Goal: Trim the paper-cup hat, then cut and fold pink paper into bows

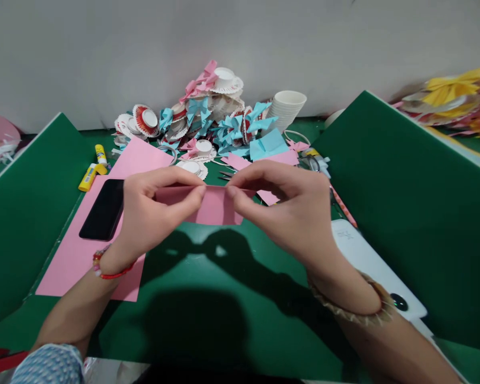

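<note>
Both hands, left (154, 205) and right (290, 200), pinch closed, thumb to forefinger, on the top edge of a small pink paper (214, 208) held up over the bench (270, 341); the side-by-side grips seem meant to keep that edge straight. Fingers hide its ends, so any fold there is hard to tell. A phone (103, 209) lies on pink sheets (64, 261), perhaps weighting them; glue sticks (88, 177) lie just beside.

Light from above — dark shadows (196, 325)
</note>
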{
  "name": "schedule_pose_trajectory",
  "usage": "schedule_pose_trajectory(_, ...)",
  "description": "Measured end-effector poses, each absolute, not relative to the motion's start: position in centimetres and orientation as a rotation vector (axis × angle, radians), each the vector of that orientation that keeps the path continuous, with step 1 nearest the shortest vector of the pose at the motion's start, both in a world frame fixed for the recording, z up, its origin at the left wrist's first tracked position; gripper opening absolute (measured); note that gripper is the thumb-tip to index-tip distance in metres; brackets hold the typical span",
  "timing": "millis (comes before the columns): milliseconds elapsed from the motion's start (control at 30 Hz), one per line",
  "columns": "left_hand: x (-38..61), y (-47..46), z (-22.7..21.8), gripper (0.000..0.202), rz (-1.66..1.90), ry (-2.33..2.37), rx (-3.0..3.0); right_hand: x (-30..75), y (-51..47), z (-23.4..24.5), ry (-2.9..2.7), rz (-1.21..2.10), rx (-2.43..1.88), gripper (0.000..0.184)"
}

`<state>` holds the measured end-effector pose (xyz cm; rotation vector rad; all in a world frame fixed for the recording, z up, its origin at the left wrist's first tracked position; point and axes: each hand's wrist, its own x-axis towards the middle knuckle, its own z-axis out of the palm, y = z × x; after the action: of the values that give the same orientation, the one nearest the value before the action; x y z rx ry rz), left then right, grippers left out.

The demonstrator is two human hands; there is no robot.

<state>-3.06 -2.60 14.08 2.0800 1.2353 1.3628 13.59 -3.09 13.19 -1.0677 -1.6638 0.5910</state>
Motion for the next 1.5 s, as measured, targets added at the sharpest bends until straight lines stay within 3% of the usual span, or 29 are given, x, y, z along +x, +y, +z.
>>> schedule_pose_trajectory(233,-5.6,-1.3,14.3,0.015,1.593,1.252,2.071,15.0,-2.1,13.4,-1.511,0.520,-1.087,0.014)
schedule_pose_trajectory(400,-3.5,-2.1,13.6,0.012,1.309,1.143,1.987,14.5,-2.2,13.0,-1.745,0.608,-0.997,0.004)
schedule_pose_trajectory(967,-5.5,0.6,12.7,0.013,0.766,1.102,1.893,16.2,-0.9,12.6,-1.972,0.542,-1.159,0.013)
schedule_pose_trajectory(1100,-6.2,1.0,12.7,0.010,0.788,1.246,1.846,16.8,-0.5,12.5,-1.806,0.281,-1.185,0.009)
schedule_pose_trajectory(1233,-4.2,-0.1,12.6,0.020,0.652,1.064,1.405,15.5,-0.9,11.5,-1.832,-0.259,-1.018,0.015)
schedule_pose_trajectory(1367,-1.9,-1.5,12.4,0.034,0.906,1.015,1.077,14.3,-1.5,10.1,-2.080,-0.655,-0.613,0.021)
schedule_pose_trajectory(1500,-1.8,-1.8,12.9,0.037,1.064,1.127,1.040,14.6,-1.5,10.3,-2.073,-0.773,-0.485,0.020)
